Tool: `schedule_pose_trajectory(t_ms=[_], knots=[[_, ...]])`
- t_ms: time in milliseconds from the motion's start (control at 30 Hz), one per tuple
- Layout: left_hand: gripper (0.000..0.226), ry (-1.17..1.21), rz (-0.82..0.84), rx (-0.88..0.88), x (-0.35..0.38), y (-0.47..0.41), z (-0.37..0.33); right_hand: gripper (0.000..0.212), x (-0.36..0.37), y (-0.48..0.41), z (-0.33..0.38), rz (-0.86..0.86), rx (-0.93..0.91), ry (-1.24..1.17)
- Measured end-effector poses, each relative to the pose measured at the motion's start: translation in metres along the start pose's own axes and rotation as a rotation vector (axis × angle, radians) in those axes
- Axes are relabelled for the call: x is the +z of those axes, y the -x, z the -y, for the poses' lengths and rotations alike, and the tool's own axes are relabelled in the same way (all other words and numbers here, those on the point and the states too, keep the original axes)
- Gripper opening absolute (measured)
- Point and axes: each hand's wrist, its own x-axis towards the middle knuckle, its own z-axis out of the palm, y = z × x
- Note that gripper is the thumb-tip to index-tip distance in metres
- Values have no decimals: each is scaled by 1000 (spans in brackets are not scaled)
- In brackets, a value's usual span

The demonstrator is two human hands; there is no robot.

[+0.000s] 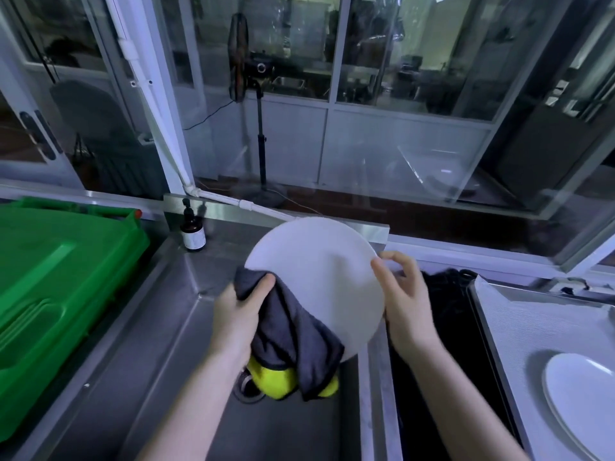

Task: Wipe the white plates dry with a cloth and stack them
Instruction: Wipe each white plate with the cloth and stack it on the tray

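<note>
While the white plate [316, 271] hangs tilted over the sink [186, 327], both hands are on it. At the plate's 8 o'clock the left hand [238, 314] has its fingers curled round a dark grey cloth [293, 337], with the thumb pressing the cloth onto the near face at the rim. At 3 o'clock the right hand [404, 301] pinches the edge, thumb on the near face and the other fingers behind.

The plate is round, so it has no long axis. Its face is turned toward the camera and its top edge leans away at 12 o'clock.

Key relation: the second white plate [579, 390] lies on the white tabletop [532, 314] at 4 o'clock of the held one, well apart, across a dark gap. The right hand is nearer to it. Judgement: wiping is under way; stacking means a carry rightward, probably led by the right hand once the cloth comes off.

Hidden or unclear:
- The plate's back face is out of view.
- The cloth drapes over a yellow object [276, 380] near the drain at 6 o'clock, and I cannot identify it.
- The second white plate is cut off by the frame edge, so I cannot tell whether it is one plate or several.
- Wetness is not readable.
</note>
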Motion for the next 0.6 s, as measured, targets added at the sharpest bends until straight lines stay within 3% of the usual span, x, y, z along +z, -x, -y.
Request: schedule_pose_trajectory(t_ms=[100, 200, 267, 333, 500, 600], knots=[[15, -293, 234, 282, -2, -2, -25, 25, -11, -24, 27, 350, -78, 231], [26, -496, 446, 442, 7, 3, -41, 63, 4, -26, 33, 612, -197, 621], [31, -507, 457, 434, 8, 5, -40, 62, 7, -21, 28, 586, -290, 674], [19, -467, 395, 402, 5, 7, -32, 53, 0, -18, 21, 502, -319, 633], [7, -131, 116, 90, -5, 12, 1, 52, -8, -4, -6, 110, -21, 220], [14, -215, 189, 93, -12, 2, -1, 53, -7, 5, -11, 141, -49, 259]])
